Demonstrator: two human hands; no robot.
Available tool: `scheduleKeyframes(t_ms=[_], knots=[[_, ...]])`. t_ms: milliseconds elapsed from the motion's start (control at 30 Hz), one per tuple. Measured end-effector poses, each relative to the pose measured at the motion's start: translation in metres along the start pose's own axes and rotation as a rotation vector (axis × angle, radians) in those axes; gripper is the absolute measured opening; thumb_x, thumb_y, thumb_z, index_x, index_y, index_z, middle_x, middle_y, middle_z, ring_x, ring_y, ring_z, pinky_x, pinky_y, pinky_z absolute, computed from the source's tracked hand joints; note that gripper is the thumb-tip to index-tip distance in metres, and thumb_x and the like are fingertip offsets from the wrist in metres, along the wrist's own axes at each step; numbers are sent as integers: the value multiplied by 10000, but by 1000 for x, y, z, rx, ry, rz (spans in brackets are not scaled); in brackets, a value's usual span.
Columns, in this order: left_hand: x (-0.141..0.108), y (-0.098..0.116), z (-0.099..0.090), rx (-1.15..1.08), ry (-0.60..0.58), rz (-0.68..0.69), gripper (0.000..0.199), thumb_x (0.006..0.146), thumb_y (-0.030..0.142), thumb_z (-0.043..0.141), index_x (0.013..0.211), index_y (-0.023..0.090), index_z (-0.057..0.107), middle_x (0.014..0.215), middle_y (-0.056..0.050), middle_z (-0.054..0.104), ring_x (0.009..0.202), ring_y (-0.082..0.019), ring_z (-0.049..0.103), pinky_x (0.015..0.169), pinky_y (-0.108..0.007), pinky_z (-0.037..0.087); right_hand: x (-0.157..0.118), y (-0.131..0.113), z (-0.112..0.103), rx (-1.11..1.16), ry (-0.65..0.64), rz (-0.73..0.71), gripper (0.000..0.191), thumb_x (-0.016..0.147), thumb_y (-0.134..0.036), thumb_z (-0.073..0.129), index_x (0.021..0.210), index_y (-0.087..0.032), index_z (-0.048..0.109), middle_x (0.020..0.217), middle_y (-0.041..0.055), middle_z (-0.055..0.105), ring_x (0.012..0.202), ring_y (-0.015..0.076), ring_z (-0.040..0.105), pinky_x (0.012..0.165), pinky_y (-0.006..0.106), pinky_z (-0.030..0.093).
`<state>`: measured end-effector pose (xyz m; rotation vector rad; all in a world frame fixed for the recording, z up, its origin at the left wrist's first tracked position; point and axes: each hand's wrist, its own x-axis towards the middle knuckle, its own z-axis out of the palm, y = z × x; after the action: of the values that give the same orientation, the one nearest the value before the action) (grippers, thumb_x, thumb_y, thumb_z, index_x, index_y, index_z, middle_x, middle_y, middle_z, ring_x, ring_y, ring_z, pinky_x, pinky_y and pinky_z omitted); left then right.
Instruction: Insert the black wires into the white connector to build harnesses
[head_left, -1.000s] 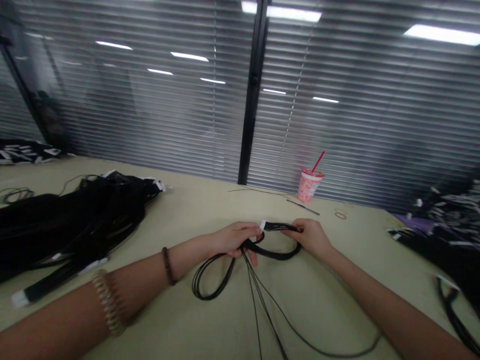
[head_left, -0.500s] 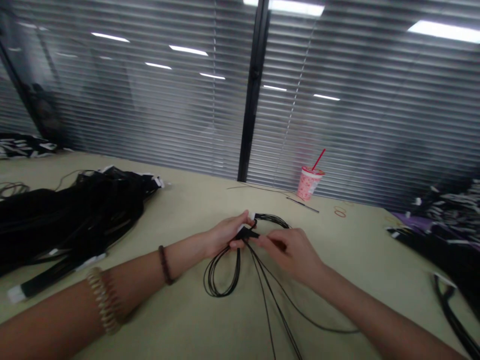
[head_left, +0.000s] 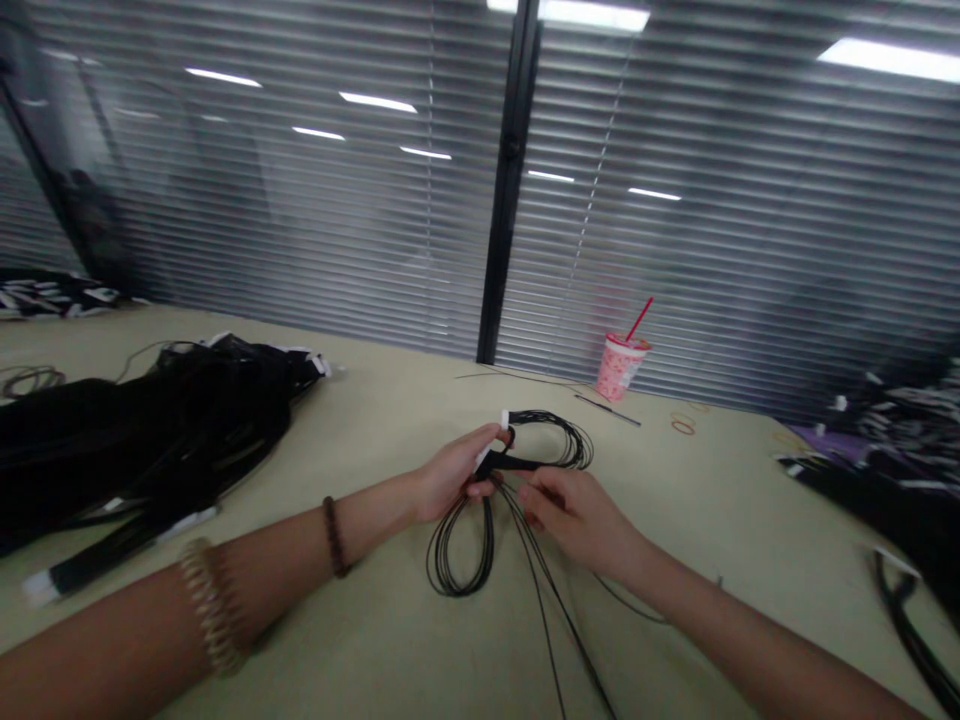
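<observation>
My left hand point(head_left: 454, 472) grips a bundle of thin black cables point(head_left: 461, 590) where a black band-like part point(head_left: 501, 462) lies between the fingers. A white end piece point(head_left: 505, 418) sticks up above its fingertips. One coil hangs below this hand, another curves out to the right, and loose strands trail down toward the near side. My right hand point(head_left: 574, 510) is closed, fingers curled, against the right end of the black part and the cables. What exactly lies between its thumb and forefinger is partly hidden.
A large heap of black cables point(head_left: 150, 430) with white ends covers the left of the table point(head_left: 360, 640). More black bundles point(head_left: 862, 510) lie at the right. A pink cup point(head_left: 621, 370) with a straw, a pen point(head_left: 607, 410) and rubber bands point(head_left: 682, 425) sit near the blinds.
My right hand has shifted slightly left and down, its fingers more curled. The right-hand coil now shows more fully, and the lower coil has swung a little right.
</observation>
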<state>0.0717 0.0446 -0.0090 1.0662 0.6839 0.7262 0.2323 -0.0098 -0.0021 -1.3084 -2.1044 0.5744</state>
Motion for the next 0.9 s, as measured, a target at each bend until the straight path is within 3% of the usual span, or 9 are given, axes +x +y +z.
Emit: scheduleKeyframes(t_ms=[200, 433, 600, 767, 900], knots=[[0, -1, 0, 9, 1, 42, 245, 759, 425, 431, 841, 195, 438, 584, 32, 539, 307, -9, 277, 311, -119, 165, 3, -2, 3, 402, -122, 151, 258, 796, -261, 427, 657, -121, 592, 640, 30, 599, 550, 93, 492, 515, 193, 354], [1, -2, 1, 25, -5, 55, 277, 772, 454, 415, 859, 192, 432, 711, -17, 607, 317, -3, 308, 308, -119, 153, 0, -2, 12, 744, -51, 301, 245, 743, -310, 519, 644, -110, 620, 631, 36, 590, 509, 74, 440, 477, 189, 322], [2, -4, 1, 23, 10, 93, 280, 779, 455, 418, 852, 186, 441, 593, 33, 535, 307, -9, 295, 303, -123, 179, -1, 2, 19, 800, 30, 271, 249, 719, -368, 560, 667, -129, 608, 603, 13, 580, 501, 82, 454, 471, 194, 335], [1, -5, 4, 48, 11, 133, 300, 781, 470, 426, 852, 180, 441, 546, 46, 476, 335, -22, 319, 305, -118, 172, -1, 5, 18, 720, -34, 191, 268, 739, -360, 546, 622, -132, 623, 525, -13, 518, 450, 67, 396, 451, 194, 296], [-2, -4, 8, 103, -37, 132, 311, 801, 485, 378, 840, 180, 427, 533, 50, 465, 342, -32, 351, 323, -130, 205, 1, 3, 16, 709, -96, 264, 315, 761, -387, 519, 614, -125, 610, 494, -24, 497, 387, 45, 365, 389, 182, 232]])
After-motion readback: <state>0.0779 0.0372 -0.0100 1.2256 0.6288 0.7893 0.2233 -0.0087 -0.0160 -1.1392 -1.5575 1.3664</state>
